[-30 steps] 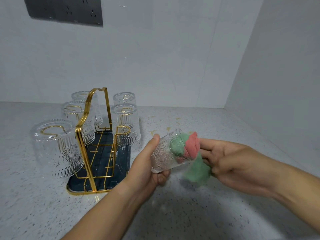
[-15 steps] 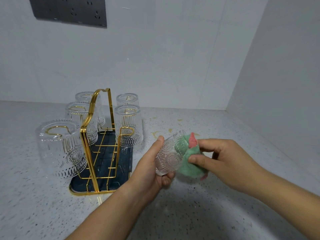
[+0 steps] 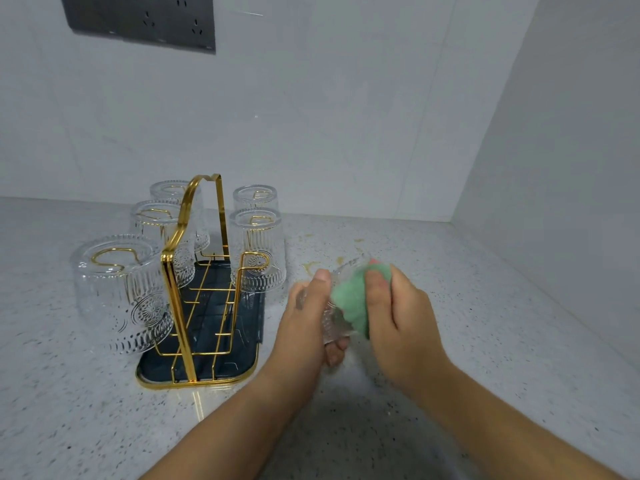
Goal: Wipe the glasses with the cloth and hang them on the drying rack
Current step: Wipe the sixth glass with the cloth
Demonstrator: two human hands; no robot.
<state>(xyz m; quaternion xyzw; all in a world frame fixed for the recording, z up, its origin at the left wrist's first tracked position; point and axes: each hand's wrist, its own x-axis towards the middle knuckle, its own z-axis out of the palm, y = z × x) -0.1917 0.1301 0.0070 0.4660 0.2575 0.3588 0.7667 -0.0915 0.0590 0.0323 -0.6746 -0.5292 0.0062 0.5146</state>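
Head view: the right hand [image 3: 398, 317] has rolled over since a moment ago, and now its grip holds the green cloth [image 3: 353, 303] pressed on the glass [image 3: 332, 323]. The left hand [image 3: 304, 327] grips that glass just right of the drying rack [image 3: 180, 271]. Wiping goes on, so hanging is not done yet.

Five glasses [image 3: 258, 251] hang on the rack [image 3: 180, 271], left of hands [image 3: 353, 313].

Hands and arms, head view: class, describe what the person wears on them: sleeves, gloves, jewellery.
Nothing is worn. The left hand and right hand have no gloves, and no rings show. The left forearm and right forearm show no sleeve, watch or bracelet up to the frame's edge.
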